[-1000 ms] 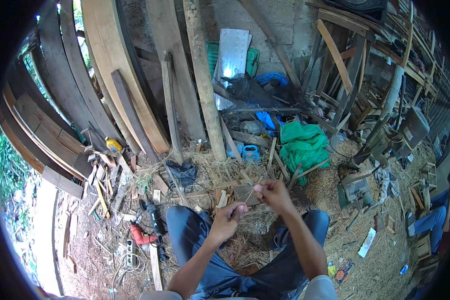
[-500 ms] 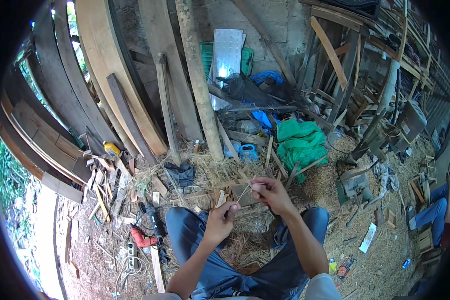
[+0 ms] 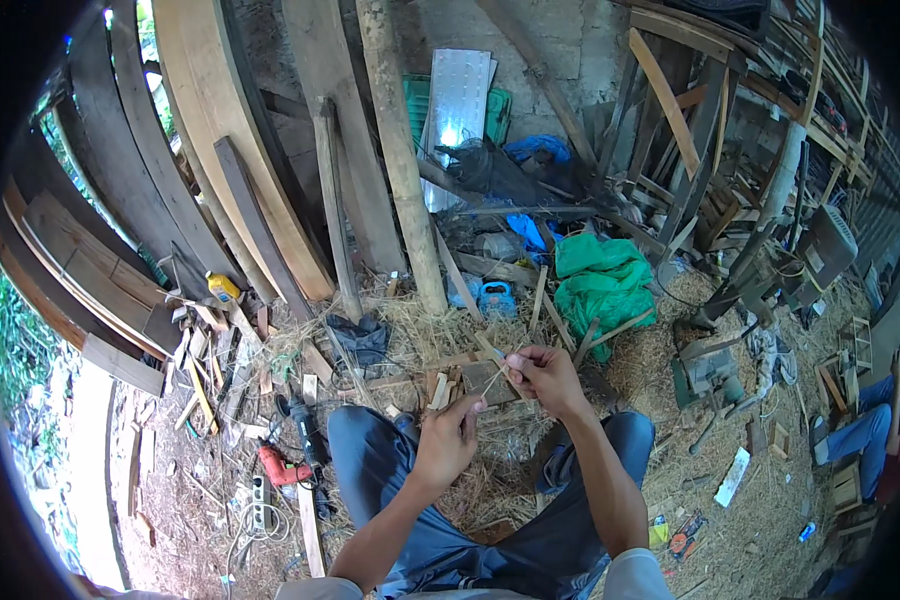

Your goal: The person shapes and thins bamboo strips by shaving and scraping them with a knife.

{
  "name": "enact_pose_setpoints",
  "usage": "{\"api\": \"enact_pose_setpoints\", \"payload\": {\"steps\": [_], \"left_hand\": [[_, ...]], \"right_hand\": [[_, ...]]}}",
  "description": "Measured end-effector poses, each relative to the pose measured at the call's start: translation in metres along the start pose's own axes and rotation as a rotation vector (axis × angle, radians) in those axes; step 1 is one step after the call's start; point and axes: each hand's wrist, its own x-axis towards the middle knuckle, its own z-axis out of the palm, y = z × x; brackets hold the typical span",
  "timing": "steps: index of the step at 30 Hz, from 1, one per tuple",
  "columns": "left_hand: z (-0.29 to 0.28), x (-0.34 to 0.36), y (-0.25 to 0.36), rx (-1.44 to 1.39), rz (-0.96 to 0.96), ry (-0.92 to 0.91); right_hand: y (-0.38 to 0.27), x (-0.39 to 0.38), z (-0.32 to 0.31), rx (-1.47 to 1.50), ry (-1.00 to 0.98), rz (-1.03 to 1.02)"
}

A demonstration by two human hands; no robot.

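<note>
So this is looking down at someone sitting on the ground, knees in dark blue trousers (image 3: 390,470) spread out over a mess of straw (image 3: 440,330). Both arms come up from the bottom of the frame and meet around the centre.

The right hand (image 3: 542,378) is curled closed, pinching a thin wooden strip (image 3: 497,352) between thumb and fingers. The strip's long axis runs diagonally: the free end points to the upper left of the frame, and the other end disappears into the fist at lower right. It's held up in the air just above the knees, a bit right of centre.

The left hand (image 3: 448,438) sits lower and to the left, fingers loosely bent and partly open, fingertips reaching up toward the strip. Can't really tell if it's actually touching the strip or has hold of anything, too small to make out.

Right behind the hands there's a little pile of short wood offcuts (image 3: 448,385) on the straw. Left of the legs: a red power drill (image 3: 282,468) and a black power tool (image 3: 305,425) lying on the dirt. Upper right of centre there's a crumpled green tarp (image 3: 600,280), with a small blue tool (image 3: 497,298) just to its left. Long planks (image 3: 220,150) lean against the wall across the upper left.
</note>
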Motion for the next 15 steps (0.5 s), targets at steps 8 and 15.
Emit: {"api": "enact_pose_setpoints", "payload": {"steps": [8,15], "left_hand": [[-0.009,-0.005,-0.004,0.067,0.020,0.006],[-0.073,-0.011,-0.030,-0.028,-0.119,0.226]], "right_hand": [[0.035,0.032,-0.044,-0.568,0.316,-0.379],[-0.009,0.027,-0.111,0.044,0.546,-0.330]]}}
